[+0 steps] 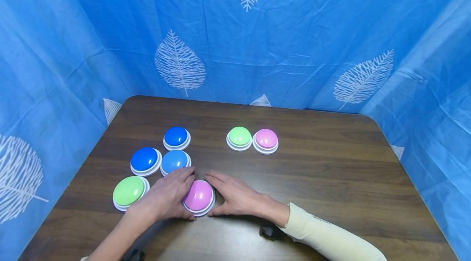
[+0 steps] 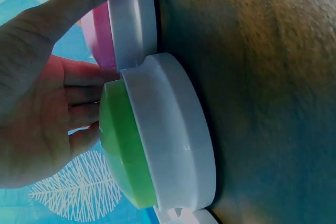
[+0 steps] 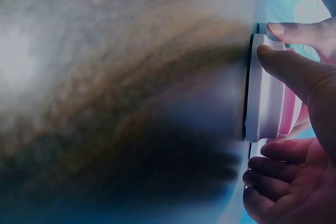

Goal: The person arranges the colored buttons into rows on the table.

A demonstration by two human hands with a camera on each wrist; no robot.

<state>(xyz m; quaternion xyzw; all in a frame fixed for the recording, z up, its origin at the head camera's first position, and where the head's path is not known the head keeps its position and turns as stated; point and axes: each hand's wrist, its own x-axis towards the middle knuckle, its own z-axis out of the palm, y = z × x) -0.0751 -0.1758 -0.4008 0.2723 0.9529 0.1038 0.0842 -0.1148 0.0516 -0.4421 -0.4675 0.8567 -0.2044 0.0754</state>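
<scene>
Brown table (image 1: 331, 167), blue curtain (image 1: 294, 36) behind; hands (image 1: 167, 195) (image 1: 237, 195) grip nearer pink button (image 1: 198, 196).

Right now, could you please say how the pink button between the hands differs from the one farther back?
The near pink button sits between the left hand and right hand; the far pink button has neither beside it. In the head view, the near pink button looks larger than the far one. Both are pink and white.

Left hand (image 1: 167, 195) and right hand (image 1: 235, 195) close together, palms facing, thumbs (image 1: 217, 210) toward the body, forearms (image 1: 123, 228) angled inward.
</scene>
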